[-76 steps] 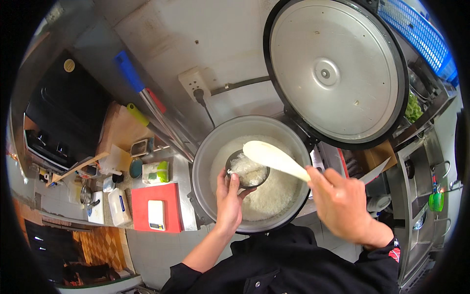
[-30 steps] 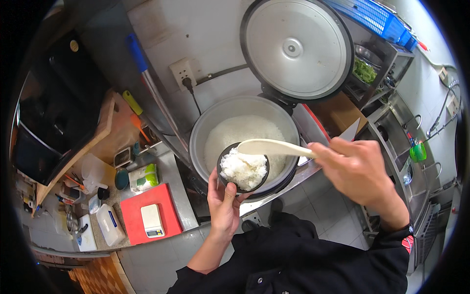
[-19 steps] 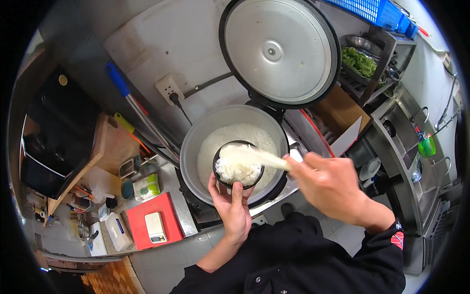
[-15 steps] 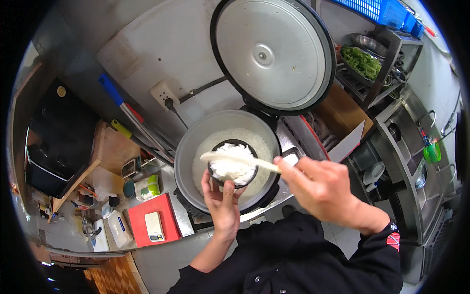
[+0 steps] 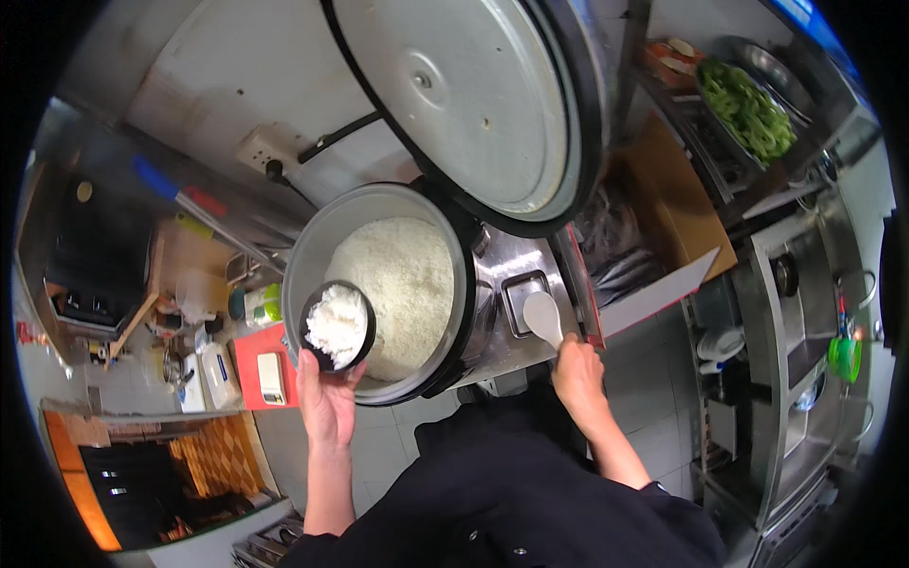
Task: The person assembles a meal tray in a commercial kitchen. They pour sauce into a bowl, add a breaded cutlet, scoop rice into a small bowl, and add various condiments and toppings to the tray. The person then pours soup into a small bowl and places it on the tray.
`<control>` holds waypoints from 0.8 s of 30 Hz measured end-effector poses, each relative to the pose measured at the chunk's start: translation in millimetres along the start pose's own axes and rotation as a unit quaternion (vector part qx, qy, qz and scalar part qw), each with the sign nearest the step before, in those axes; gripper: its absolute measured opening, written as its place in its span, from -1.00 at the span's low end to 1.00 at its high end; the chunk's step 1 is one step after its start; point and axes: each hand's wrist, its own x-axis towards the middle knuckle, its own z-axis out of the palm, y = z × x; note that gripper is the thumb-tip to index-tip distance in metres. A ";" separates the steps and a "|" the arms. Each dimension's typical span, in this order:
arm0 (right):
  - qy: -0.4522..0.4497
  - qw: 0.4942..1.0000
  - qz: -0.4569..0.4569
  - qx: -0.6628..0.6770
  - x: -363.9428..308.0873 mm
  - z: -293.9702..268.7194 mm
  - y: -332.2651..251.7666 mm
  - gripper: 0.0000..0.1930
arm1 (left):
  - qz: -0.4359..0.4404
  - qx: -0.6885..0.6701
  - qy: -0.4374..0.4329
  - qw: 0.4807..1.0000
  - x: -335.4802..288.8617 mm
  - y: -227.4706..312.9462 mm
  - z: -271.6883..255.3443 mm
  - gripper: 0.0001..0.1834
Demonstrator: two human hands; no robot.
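Cradling the bowl [image 5: 370, 327] from below, seemingly to steady its rice [image 5: 336, 324], the left hand [image 5: 327, 402] holds it above the cooker [image 5: 305, 244]; the right hand [image 5: 579, 377] grips the paddle [image 5: 543, 315] near a tray [image 5: 514, 301].

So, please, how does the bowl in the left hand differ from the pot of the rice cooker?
The bowl is small and dark; the pot is much larger and grey. The bowl is held in the left hand, while the pot sits in the rice cooker. The bowl's rice is heaped; the pot's forms a broad bed. Both are round and contain white rice.
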 end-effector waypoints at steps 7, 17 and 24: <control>-0.033 0.995 -0.060 0.067 57.9 2.5 -3.5 -0.73 | 0.023 -0.012 0.126 0.992 -56.7 14.5 -49.7 -0.41; 0.189 0.791 -0.248 0.527 179.5 -326.8 -144.3 -0.34 | 0.078 -0.087 0.248 0.962 -135.8 10.1 -178.3 -0.40; -0.032 0.850 -0.378 0.365 175.0 -311.8 -285.9 -0.38 | 0.103 -0.167 0.283 0.939 -168.8 3.2 -302.6 -0.42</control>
